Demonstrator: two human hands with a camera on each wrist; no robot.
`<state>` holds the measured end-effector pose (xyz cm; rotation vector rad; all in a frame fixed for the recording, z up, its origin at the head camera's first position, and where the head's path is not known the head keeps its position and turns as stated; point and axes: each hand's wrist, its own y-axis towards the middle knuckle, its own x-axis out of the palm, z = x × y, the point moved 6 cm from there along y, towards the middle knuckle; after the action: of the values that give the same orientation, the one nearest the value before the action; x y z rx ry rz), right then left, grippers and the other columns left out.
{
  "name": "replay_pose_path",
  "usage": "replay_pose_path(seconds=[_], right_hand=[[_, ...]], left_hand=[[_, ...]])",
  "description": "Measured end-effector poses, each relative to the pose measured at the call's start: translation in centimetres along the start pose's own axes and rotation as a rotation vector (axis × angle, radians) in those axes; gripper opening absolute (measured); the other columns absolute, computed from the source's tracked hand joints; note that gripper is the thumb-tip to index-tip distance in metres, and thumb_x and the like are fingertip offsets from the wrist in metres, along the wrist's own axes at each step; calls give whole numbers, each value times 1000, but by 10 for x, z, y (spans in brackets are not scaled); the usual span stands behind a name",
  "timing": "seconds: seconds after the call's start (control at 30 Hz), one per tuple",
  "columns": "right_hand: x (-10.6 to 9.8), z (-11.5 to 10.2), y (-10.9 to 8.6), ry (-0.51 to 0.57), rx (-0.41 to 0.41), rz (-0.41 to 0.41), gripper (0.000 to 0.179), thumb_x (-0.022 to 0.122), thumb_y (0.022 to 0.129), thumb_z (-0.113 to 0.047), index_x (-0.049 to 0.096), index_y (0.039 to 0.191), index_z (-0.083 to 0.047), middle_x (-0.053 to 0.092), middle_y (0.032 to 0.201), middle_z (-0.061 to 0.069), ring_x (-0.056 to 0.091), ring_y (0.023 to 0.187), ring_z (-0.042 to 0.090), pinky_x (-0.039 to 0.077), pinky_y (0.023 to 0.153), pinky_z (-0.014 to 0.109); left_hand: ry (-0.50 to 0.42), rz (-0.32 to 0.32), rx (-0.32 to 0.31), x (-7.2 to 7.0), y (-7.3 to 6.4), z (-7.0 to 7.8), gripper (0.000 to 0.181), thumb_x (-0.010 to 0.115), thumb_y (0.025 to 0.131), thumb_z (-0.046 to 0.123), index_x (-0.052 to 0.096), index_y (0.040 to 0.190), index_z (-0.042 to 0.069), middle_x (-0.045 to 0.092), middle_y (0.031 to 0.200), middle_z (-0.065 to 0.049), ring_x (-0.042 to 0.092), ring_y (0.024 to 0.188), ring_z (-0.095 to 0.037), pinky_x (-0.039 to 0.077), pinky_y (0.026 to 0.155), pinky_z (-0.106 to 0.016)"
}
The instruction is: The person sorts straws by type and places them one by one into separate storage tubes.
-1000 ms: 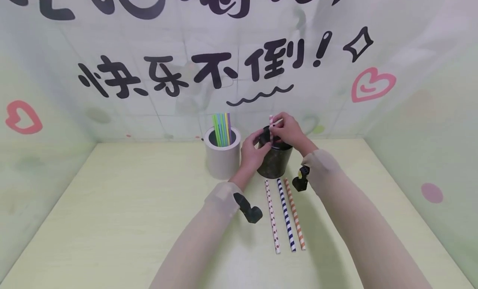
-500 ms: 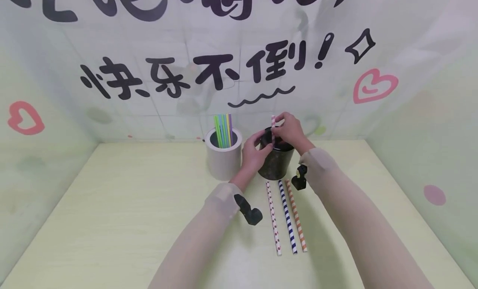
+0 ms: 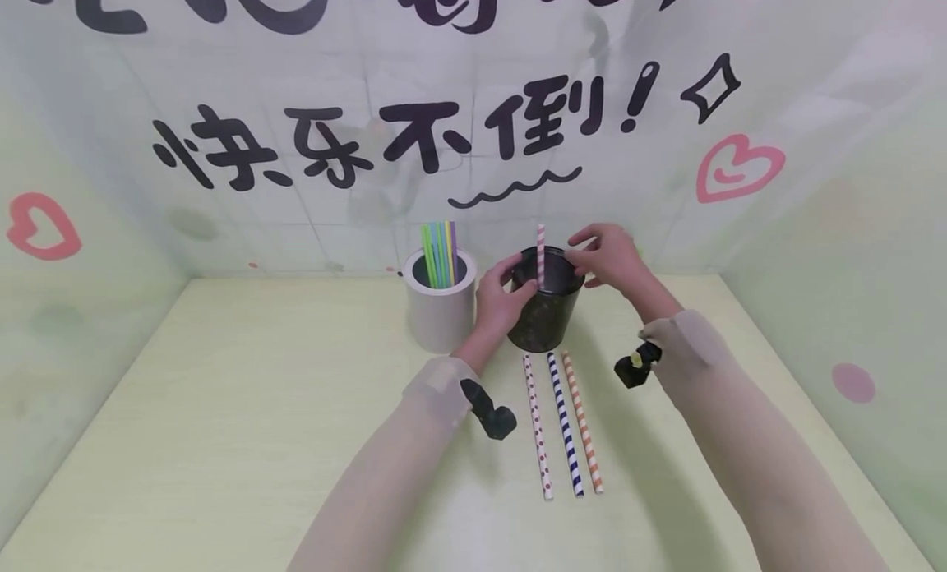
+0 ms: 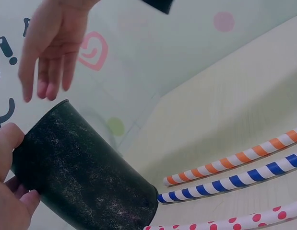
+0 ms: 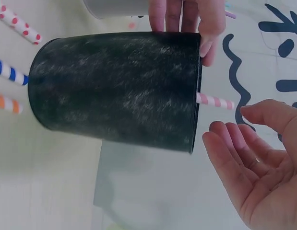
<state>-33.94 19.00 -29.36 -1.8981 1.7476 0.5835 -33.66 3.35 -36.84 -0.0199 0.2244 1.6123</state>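
Note:
A black metal bucket [image 3: 543, 319] stands upright on the table. My left hand [image 3: 503, 305] grips its left side near the rim, with the thumb at the rim. A pink-and-white striped paper straw [image 3: 541, 256] stands inside the bucket, its top above the rim. Just right of the rim my right hand [image 3: 610, 260] holds nothing; in the right wrist view its relaxed fingers [image 5: 230, 143] are apart from the straw. In front of the bucket lie three paper straws: red-dotted [image 3: 538, 428], blue-striped [image 3: 565, 424] and orange-striped [image 3: 583, 424].
A light grey cup [image 3: 441, 321] holding several coloured plastic straws [image 3: 441, 256] stands left of the bucket. A printed backdrop [image 3: 296, 227] rises behind the table [image 3: 259, 408], with side walls at left and right.
My right hand has let go of the pink striped straw and moved right, off the bucket's opening. The straw stays in the bucket. My left hand keeps its grip on the bucket.

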Motion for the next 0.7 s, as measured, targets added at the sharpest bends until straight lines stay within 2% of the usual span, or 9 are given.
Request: replay_pose_path(seconds=[0.13, 0.27, 0.37, 0.5, 0.6, 0.7], right_hand=[[-7, 16, -15, 19, -13, -31, 34, 56, 89, -11, 52, 117, 8, 62, 96, 24, 63, 73, 22, 59, 65, 40], [-4, 44, -28, 44, 5, -58, 33, 56, 90, -12, 52, 116, 8, 63, 90, 16, 62, 71, 18, 59, 64, 38], [5, 67, -36, 56, 25, -90, 33, 56, 90, -12, 52, 116, 8, 63, 88, 15, 62, 74, 22, 59, 63, 36], [23, 99, -44, 96, 75, -135, 36, 56, 89, -12, 50, 118, 9, 61, 94, 23, 62, 78, 28, 59, 62, 35], [39, 118, -50, 138, 112, -165, 38, 57, 89, -12, 49, 119, 9, 60, 97, 26, 62, 78, 27, 59, 62, 36], [53, 132, -54, 164, 139, -163, 36, 59, 88, -13, 52, 117, 8, 61, 91, 21, 61, 74, 23, 59, 60, 37]], left_hand=[[-19, 1, 6, 0, 1, 0, 51, 67, 78, 8, 53, 127, 7, 51, 130, -13, 48, 118, -25, 38, 103, -36], [-8, -6, -7, 1, 0, -2, 51, 67, 79, 9, 53, 128, 8, 50, 131, -11, 47, 119, -24, 39, 103, -33], [-3, -11, -15, 1, 0, -2, 50, 67, 80, 10, 52, 129, 9, 49, 132, -10, 46, 120, -23, 39, 103, -31], [-7, -13, -9, 1, 1, -2, 50, 66, 81, 10, 52, 129, 9, 49, 132, -10, 46, 120, -24, 39, 103, -32], [-9, -8, -8, 1, 0, -3, 50, 66, 81, 10, 52, 129, 9, 49, 132, -10, 46, 120, -24, 38, 103, -33], [-13, -10, -15, 1, 0, -3, 50, 66, 81, 10, 52, 129, 10, 49, 132, -10, 46, 120, -23, 38, 103, -33]])
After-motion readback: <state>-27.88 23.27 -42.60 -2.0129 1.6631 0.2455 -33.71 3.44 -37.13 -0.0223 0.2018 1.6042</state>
